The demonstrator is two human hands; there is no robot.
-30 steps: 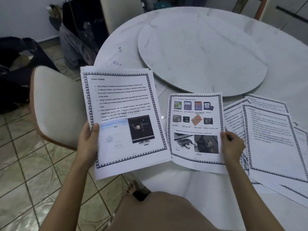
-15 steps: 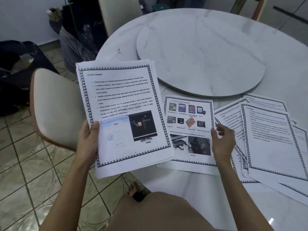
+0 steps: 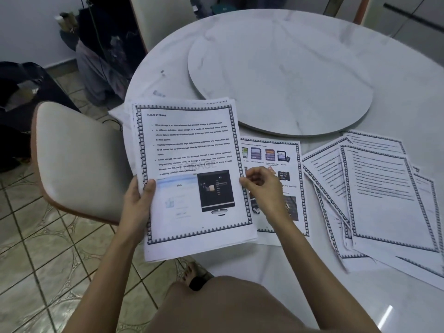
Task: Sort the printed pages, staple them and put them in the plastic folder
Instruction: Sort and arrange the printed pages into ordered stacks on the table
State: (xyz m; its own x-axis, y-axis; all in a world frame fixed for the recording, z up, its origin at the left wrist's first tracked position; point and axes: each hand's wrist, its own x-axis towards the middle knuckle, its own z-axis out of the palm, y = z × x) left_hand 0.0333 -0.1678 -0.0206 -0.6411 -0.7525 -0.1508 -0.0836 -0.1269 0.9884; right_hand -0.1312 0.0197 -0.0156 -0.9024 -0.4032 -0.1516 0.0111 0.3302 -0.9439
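- Centrally, a round white marble tabletop (image 3: 396, 75) carries a raised round turntable (image 3: 281, 80); a cream padded chair (image 3: 77, 150) stands left on the patterned tiled floor (image 3: 36, 260).
- The left grip (image 3: 139, 203) holds a stack of bordered printed pages (image 3: 189, 145); the right grip (image 3: 262, 188) pinches its right edge.
- Loose bordered sheets (image 3: 384, 195) lie on the tabletop, near right.

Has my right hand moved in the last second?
Yes. The right hand moved left, away from the spread pages, to the held stack's right edge.

On the held stack (image 3: 158, 253), the top page (image 3: 192, 145) carries the heading "CLOUD STORAGE" at 11 o'clock. "Mesh" tops its pale screenshot (image 3: 177, 198) at 7 o'clock. Other print is blurred.
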